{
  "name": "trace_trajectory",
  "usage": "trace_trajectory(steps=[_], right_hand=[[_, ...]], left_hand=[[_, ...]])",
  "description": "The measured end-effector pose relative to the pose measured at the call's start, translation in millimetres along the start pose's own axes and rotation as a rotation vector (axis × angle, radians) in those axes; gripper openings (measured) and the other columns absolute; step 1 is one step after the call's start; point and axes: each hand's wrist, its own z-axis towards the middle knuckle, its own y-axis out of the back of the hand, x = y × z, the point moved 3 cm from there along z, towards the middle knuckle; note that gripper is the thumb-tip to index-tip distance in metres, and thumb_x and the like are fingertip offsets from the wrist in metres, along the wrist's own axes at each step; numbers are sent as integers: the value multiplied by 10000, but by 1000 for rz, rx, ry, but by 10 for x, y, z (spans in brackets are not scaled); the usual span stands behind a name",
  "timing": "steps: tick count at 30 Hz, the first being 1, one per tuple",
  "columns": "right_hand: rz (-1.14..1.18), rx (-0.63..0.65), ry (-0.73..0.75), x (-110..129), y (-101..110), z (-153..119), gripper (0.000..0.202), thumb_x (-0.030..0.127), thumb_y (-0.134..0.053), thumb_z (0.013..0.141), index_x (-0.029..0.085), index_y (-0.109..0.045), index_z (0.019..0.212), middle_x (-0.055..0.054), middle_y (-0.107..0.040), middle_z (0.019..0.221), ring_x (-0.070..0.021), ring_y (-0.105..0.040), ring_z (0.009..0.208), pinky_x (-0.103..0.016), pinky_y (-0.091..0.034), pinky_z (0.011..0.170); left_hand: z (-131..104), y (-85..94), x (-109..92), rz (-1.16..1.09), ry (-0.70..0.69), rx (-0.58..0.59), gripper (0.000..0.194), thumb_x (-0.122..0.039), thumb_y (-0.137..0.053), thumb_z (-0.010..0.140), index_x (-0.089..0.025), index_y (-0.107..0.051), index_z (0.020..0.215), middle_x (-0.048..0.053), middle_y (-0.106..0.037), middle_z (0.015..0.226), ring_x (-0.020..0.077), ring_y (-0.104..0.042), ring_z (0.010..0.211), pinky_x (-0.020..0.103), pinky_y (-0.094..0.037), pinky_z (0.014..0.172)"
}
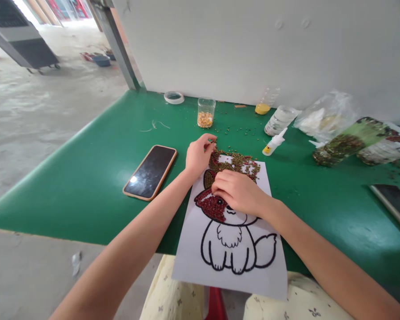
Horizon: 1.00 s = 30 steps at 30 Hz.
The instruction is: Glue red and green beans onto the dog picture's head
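And the left hand [199,155] curls at the small, round olive-green seeds [236,162], fingers bent, any pinch too small to tell. The right hand [239,191] bunches its fingers together over the white rectangular paper sheet [190,255] (whatever's at the tips is hidden). The sheet overhangs the near edge of the smooth green tabletop [100,146], long axis running away from the wearer, its black-outlined fox [230,238] ears-outward, dark-red seeds [209,207] pebbling the face.
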Motion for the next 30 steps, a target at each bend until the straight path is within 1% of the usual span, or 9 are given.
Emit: trace_trajectory(steps=[8,22,30], right_hand=[[13,-26,-9,0,32,-3,178,149,-449,891,181,-587,784,-46,-580,845,-169,-474,805,-296,-359,734],[29,-18,15,7,12,-11,164,136,-473,893,158,-611,806,-38,-588,845,-156,-480,813,-281,-369,725],[30,-58,43,10,26,-10,178,148,-471,899,160,-634,828,-43,-595,840,-160,-489,808,-285,-381,733]], left_hand=[[-4,-7,-13,0,3,5,197,-150,-525,822,-189,-625,987,8,-694,728,143,-629,680,247,-443,652],[4,-27,15,5,-4,3,181,-168,-540,814,-199,-629,968,-3,-681,707,136,-610,656,238,-429,624],[-6,-29,11,-1,-5,8,182,-166,-537,815,-198,-630,968,1,-684,713,142,-622,670,241,-434,634]])
